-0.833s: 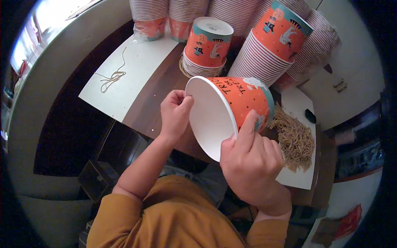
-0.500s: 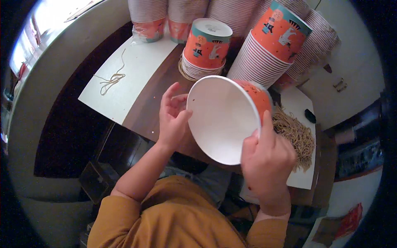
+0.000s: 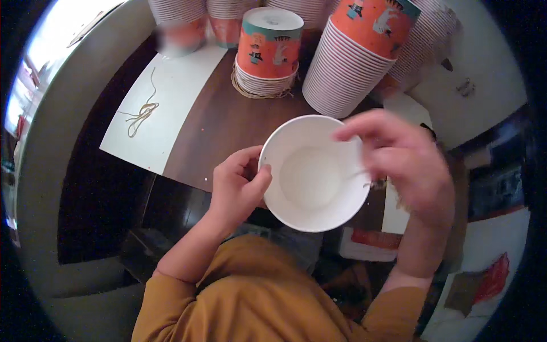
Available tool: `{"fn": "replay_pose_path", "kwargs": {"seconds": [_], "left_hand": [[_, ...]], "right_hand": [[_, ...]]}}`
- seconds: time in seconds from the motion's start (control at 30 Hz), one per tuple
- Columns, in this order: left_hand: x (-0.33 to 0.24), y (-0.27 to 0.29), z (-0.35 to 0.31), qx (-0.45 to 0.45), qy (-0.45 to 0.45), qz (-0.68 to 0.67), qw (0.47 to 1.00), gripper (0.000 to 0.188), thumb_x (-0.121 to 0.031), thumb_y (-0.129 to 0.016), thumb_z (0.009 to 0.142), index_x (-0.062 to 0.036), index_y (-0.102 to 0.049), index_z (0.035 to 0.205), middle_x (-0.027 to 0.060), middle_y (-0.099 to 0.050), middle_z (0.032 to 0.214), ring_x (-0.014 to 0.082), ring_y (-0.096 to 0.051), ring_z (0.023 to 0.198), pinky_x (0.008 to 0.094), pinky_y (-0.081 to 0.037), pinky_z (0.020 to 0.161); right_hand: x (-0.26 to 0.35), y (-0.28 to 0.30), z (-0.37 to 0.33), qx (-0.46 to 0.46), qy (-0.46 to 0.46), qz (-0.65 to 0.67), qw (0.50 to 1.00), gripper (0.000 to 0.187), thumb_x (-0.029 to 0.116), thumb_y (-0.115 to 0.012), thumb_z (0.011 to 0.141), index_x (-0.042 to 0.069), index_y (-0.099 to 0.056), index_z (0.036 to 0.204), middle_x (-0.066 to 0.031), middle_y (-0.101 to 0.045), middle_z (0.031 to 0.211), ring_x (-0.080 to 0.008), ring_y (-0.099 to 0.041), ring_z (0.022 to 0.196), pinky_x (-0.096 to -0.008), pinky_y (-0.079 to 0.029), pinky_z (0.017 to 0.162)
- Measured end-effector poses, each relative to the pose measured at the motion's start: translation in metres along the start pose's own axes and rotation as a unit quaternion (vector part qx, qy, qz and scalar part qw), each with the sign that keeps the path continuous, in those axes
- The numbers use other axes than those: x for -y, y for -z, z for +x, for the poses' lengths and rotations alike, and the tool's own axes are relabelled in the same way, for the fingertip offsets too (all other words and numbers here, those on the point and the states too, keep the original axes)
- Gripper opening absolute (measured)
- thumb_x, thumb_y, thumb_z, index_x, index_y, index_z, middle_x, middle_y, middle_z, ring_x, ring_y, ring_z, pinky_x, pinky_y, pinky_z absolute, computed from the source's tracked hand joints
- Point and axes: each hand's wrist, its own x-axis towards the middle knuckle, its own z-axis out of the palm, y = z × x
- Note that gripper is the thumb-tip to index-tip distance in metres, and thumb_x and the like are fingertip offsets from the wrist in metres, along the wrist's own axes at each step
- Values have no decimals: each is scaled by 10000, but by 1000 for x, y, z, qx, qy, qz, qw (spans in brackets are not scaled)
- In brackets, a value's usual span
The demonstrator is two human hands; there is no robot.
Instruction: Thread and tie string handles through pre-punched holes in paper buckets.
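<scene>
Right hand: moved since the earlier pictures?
Yes: the right hand has moved right and up the picture, judged against the tall front bucket stack.

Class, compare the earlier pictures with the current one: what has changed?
The white-lined bucket has turned so its opening faces the viewer. The left hand has closed on its left rim. The right hand has moved up and right from its side grip; blur hides whether it still touches. The bucket stacks and loose string stayed put; the view shifted.

Paper bucket [image 3: 310, 174] turned more mouth-up, right fingers [image 3: 373, 122] raised over its rim, blurred
</scene>
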Motion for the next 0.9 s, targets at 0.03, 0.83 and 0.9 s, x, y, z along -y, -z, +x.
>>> {"fn": "replay_pose_path", "kwargs": {"seconds": [0.03,0.83,0.9], "left_hand": [[1,1,0,0,14,-26,1000,262,-52,-627,827,26,-613,1077,35,-647,828,59,-568,666,219,-479,610],[4,5,-23,50,25,-117,992,366,-26,-636,854,43,-523,1196,65,-629,1000,104,-607,872,235,-499,748],[3,3,-24,45,18,-117,992,371,-21,-634,854,45,-518,1201,67,-630,1000,106,-607,874,239,-501,752]], "right_hand": [[-6,-17,13,39,82,-3,996,332,125,-463,790,-12,-597,1061,5,-487,700,-83,-440,625,-224,-364,582],[-73,-63,65,41,-85,-23,995,118,105,-562,851,-4,-595,880,-69,-657,760,-99,-606,644,-245,-466,565],[-74,-62,65,32,-74,-52,995,117,108,-568,844,-3,-597,869,-64,-655,762,-97,-604,640,-242,-463,558]]}}
